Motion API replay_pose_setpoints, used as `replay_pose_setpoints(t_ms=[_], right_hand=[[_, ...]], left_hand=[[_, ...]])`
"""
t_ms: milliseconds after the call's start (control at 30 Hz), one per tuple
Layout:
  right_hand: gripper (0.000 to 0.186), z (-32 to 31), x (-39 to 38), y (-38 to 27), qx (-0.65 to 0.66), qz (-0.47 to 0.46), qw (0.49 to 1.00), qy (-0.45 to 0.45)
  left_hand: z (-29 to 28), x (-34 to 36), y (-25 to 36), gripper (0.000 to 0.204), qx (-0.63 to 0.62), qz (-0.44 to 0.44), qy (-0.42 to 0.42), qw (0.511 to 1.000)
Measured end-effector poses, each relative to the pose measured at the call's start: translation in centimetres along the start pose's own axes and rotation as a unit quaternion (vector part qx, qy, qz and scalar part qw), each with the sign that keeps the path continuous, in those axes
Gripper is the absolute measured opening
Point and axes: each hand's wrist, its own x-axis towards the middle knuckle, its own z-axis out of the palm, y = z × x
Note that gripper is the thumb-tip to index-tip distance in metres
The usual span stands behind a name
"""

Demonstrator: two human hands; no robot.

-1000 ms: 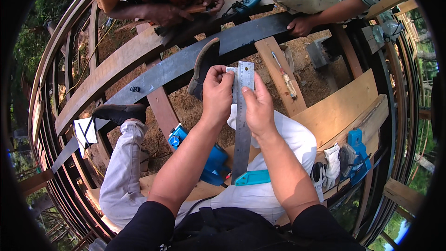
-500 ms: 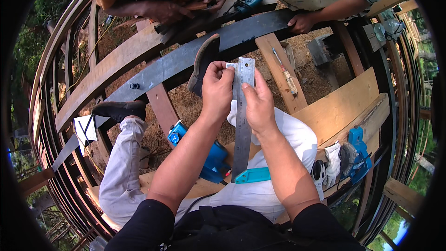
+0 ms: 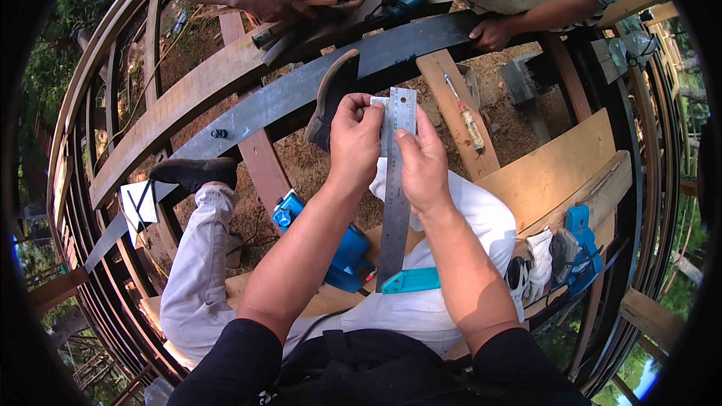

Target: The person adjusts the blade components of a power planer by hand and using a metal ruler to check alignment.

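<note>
Try square (image 3: 395,210) is held over the lap (image 3: 421,314), clamped between fingers of the right hand (image 3: 423,173) beside a small metal strip (image 3: 383,102) pinched by the left hand (image 3: 356,141), with edge comparison apparently in hand and steady alignment judged necessary next.

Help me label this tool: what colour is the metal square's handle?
The handle is teal, best seen in the head view.

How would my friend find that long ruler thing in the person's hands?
Find the pale trousers across the lower part, then look above the lap for the right hand. It grips a long, flat, grey metal ruler. Unlike the metal piece beside it, pinched in the left hand, the ruler shows a bright teal handle at its lower end.
</note>
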Motion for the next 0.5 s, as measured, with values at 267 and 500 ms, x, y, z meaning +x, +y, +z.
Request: replay_pose_setpoints(t_ms=[267, 500], right_hand=[[0.043, 0.28, -0.14, -0.36, 0.016, 0.008, 1.0, 0.001], [0.044, -0.02, 0.0, -0.11, 0.004, 0.008, 1.0, 0.005]], left_hand=[[0.11, 0.01, -0.04, 0.016, 0.0, 0.005, 0.007, 1.0], [-0.07, 0.02, 0.04, 0.011, 0.025, -0.015, -0.005, 1.0]])
